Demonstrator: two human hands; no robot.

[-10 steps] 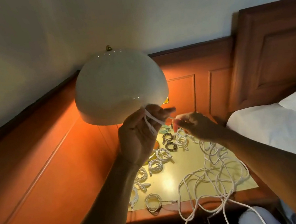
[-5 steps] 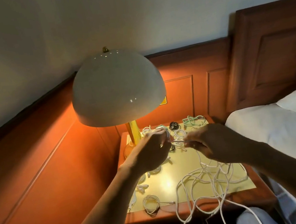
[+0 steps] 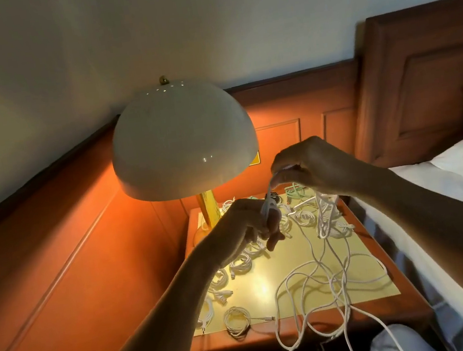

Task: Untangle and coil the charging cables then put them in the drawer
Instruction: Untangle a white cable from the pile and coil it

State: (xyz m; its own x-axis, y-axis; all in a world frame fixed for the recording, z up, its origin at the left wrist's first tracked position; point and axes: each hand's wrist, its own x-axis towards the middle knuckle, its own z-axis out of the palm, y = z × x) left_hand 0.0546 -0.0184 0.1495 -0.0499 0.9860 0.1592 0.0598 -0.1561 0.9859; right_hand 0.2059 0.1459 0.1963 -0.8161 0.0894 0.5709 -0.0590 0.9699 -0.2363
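My left hand (image 3: 253, 225) grips a small coil of white cable (image 3: 268, 206) above the nightstand. My right hand (image 3: 311, 164), higher and to the right, pinches the same cable's strand, which runs down to the coil. From the right hand more white cable hangs and spreads into a loose tangle (image 3: 326, 280) that spills over the nightstand's front edge. Several small coiled white cables (image 3: 237, 319) lie along the left side of the yellow top, and a green cable (image 3: 295, 189) and a dark one lie at the back. No drawer shows.
A lit lamp with a cream dome shade (image 3: 183, 140) stands at the nightstand's back left, close to my hands. Wood panelling lines the left and back. A bed with white sheets (image 3: 460, 174) borders the right. My knees (image 3: 393, 342) sit below the nightstand (image 3: 383, 311).
My right hand has risen and pulled a strand of cable up from the coil. My left hand has stayed low over the nightstand with the coil.
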